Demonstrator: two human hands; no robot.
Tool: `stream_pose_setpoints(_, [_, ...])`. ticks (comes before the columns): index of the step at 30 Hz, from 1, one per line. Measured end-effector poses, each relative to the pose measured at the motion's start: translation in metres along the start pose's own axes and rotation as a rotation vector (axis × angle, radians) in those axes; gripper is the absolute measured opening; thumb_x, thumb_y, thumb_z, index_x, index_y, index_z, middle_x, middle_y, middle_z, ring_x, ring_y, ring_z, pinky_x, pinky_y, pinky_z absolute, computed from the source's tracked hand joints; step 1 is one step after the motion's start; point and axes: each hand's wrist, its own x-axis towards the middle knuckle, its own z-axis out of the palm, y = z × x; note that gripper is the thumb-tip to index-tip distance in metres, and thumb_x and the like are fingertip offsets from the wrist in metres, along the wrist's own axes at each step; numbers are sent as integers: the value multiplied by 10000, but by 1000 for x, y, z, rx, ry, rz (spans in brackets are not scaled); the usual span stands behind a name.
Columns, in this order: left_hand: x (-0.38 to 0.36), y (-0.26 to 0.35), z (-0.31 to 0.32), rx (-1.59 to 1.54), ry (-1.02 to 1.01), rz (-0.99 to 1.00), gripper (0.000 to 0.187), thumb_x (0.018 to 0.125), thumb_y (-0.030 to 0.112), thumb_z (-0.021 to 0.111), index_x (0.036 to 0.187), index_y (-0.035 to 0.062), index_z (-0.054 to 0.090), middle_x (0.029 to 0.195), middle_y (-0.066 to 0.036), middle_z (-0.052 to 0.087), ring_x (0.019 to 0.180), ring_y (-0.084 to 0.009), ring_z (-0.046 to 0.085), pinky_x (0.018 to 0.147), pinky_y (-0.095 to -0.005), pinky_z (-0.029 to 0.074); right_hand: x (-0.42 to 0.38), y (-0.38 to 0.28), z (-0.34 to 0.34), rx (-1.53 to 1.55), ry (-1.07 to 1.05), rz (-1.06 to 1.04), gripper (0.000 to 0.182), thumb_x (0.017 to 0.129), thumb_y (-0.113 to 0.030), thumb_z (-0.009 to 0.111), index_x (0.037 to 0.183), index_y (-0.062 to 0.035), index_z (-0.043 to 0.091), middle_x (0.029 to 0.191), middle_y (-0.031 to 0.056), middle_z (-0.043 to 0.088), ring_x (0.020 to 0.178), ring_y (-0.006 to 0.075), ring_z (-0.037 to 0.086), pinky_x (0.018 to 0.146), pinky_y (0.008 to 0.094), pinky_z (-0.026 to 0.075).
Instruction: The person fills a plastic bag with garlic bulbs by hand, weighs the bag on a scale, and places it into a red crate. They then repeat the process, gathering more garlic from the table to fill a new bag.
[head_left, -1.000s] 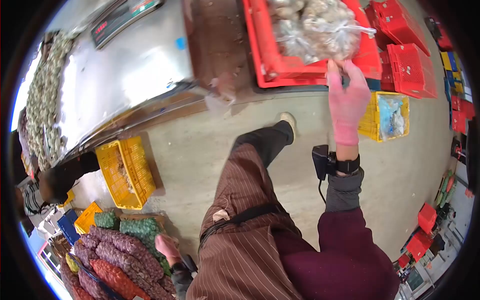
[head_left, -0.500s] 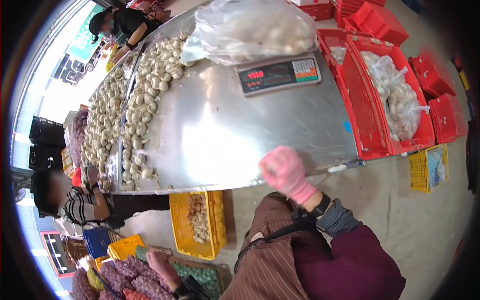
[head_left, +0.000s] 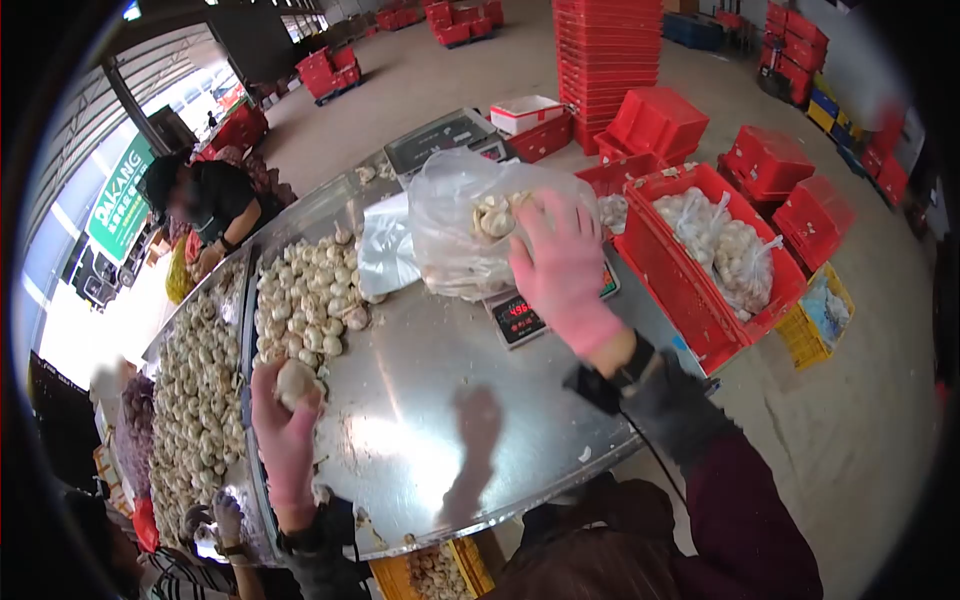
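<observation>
My left hand (head_left: 285, 435), in a pink glove, holds a garlic bulb (head_left: 298, 384) at the near end of the garlic pile (head_left: 305, 300). Also gloved in pink, my right hand (head_left: 560, 270) reaches over the right side of a clear plastic bag (head_left: 445, 220) with garlic inside. Its fingers are spread at the bag's opening, beside the bulbs. The bag rests on a digital scale (head_left: 518, 322) with a lit red display, partly hidden by my right hand. A silvery plastic bag (head_left: 388, 245) lies left of the clear one.
A second garlic strip (head_left: 195, 390) runs along the metal table (head_left: 400, 400) behind a divider. Two people (head_left: 228, 205) work at the left. At right, a red crate (head_left: 690, 325) holds bagged garlic (head_left: 740, 265). A yellow crate (head_left: 475, 565) stands below the near edge.
My left hand has risen from below the table to the garlic pile and taken a bulb. My right hand has moved forward to the bag and opened. The view has tilted up.
</observation>
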Motion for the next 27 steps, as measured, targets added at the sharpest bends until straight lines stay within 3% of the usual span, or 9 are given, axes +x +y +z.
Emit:
stream_pose_setpoints(2, [53,25,46,-76,-169,127,407,796,4,605,1186,20,490,965,-36,541,812,-97,539,701,-223,472,59,24,46,-257,65,-59,453,763,-224,666,1194,-132,559,1310,99,471,1156,301,465,1003,512,311])
stream_pose_setpoints(5, [118,57,130,-166,-351,261,447,769,6,659,1184,-2,491,1007,-72,575,921,-131,583,802,-267,497,106,76,103,-538,-24,-213,500,698,-351,746,1136,-148,617,1240,60,533,1169,284,491,1061,513,248])
stream_pose_setpoints(7, [156,65,189,-119,-377,312,366,771,43,679,1071,11,473,984,-98,589,843,-155,596,736,-289,503,134,88,100,-477,-614,165,452,715,-453,705,1079,-188,670,1229,46,579,1161,258,523,1043,528,256])
stream_pose_setpoints(9, [197,49,246,-37,-401,218,397,735,118,711,1018,-6,462,883,-106,601,809,-177,602,707,-304,496,148,104,98,-315,-425,353,365,758,-457,649,984,-178,715,1026,44,670,1010,236,609,971,461,360])
stream_pose_setpoints(11, [233,29,286,337,-397,177,451,681,198,714,998,-26,483,876,-193,605,828,-302,611,754,-375,489,154,134,91,384,-418,688,403,792,-450,591,923,-86,704,970,114,689,966,282,632,895,424,435])
stream_pose_setpoints(15, [292,-48,335,615,-408,-95,444,700,245,683,1031,-25,561,960,-230,642,934,-340,626,804,-390,487,154,159,65,724,-494,710,357,756,-380,641,811,-30,685,730,106,649,696,220,604,671,347,458])
stream_pose_setpoints(18, [310,-81,337,717,-655,-29,401,728,272,645,1015,-6,622,988,-215,656,961,-345,629,819,-392,491,153,174,64,866,-587,677,224,807,-242,639,745,-28,606,667,-27,514,662,65,438,603,268,360])
stream_pose_setpoints(23, [328,-101,342,861,-714,52,338,772,300,569,930,26,691,955,-192,666,897,-367,626,807,-406,500,151,198,80,929,-744,582,171,845,-167,655,882,-15,584,727,-40,513,715,54,454,639,224,373])
stream_pose_setpoints(27, [320,-76,335,770,-402,610,230,829,238,556,923,64,674,948,-174,669,868,-340,634,792,-394,506,149,192,86,1222,-160,487,494,748,-320,728,1102,-38,531,901,111,574,801,179,590,683,302,476])
